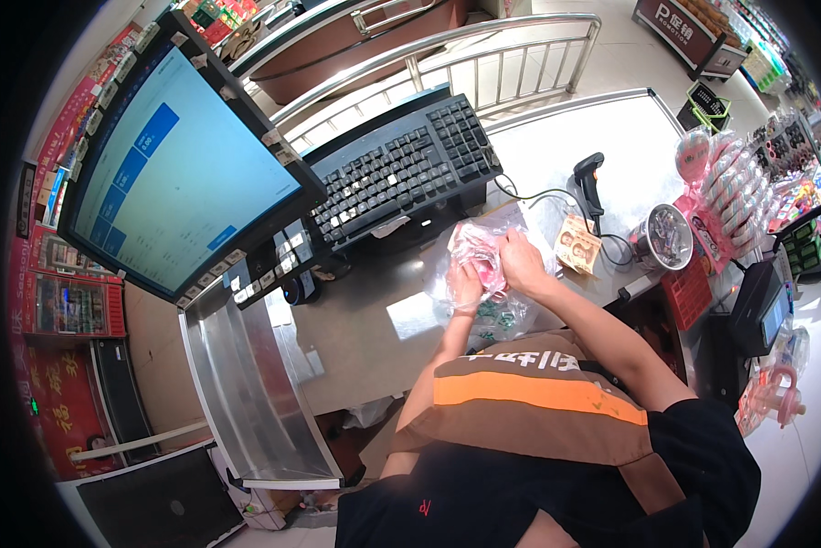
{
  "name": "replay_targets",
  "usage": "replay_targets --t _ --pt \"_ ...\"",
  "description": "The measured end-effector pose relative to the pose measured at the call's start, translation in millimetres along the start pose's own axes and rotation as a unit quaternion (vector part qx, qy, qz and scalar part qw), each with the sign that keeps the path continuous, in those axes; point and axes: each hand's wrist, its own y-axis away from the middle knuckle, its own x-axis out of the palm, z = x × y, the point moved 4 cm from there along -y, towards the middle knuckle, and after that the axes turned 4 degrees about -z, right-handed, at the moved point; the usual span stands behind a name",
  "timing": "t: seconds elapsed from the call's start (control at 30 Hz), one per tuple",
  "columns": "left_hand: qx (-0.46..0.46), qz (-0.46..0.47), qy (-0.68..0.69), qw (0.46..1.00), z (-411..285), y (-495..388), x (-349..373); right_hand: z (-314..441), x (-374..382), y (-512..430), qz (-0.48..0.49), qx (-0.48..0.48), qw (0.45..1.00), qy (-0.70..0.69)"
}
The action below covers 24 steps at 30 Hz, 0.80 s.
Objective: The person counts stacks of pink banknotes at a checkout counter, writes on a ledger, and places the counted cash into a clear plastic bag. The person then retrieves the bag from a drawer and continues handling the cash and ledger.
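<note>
Over the counter in front of me, both hands are at a clear plastic bag [523, 312] that has green printing low on its side. A pink-and-white bundle [477, 248] shows in its upper part; what it is cannot be made out through the film. My left hand [464, 286] is partly covered by the film and grips bag and bundle from the left. My right hand [521, 260] pinches the plastic on the right side, fingers curled in. Just right of that hand, several banknotes [577, 245] lie on the counter.
A keyboard [396, 171] and a lit monitor [184, 164] stand at the left. Beyond the banknotes is a barcode scanner [590, 181] with its cable. To the right are a tub of wrapped sweets [669, 236], lollipops [739, 192] and a payment terminal [760, 308]. A metal railing [506, 61] runs behind.
</note>
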Motion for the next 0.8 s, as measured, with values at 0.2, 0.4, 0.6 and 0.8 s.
replay_targets --t 0.2,0.4,0.6,0.8 --pt "-0.239 0.109 0.342 0.902 28.9 6.7 30.7 3.5 13.0 13.7 -0.03 -0.053 0.996 -0.058" --pt "-0.318 0.082 0.39 0.86 35.2 10.5 30.2 -12.7 37.2 11.7 -0.064 0.001 0.998 -0.011" --pt "-0.312 0.068 0.475 0.82 35.8 15.5 -11.1 -19.8 34.6 0.8 0.068 0.037 0.997 -0.006" --pt "-0.284 0.085 0.579 0.76 34.5 10.0 -21.0 -5.2 0.0 -1.6 0.038 -0.013 0.982 -0.184"
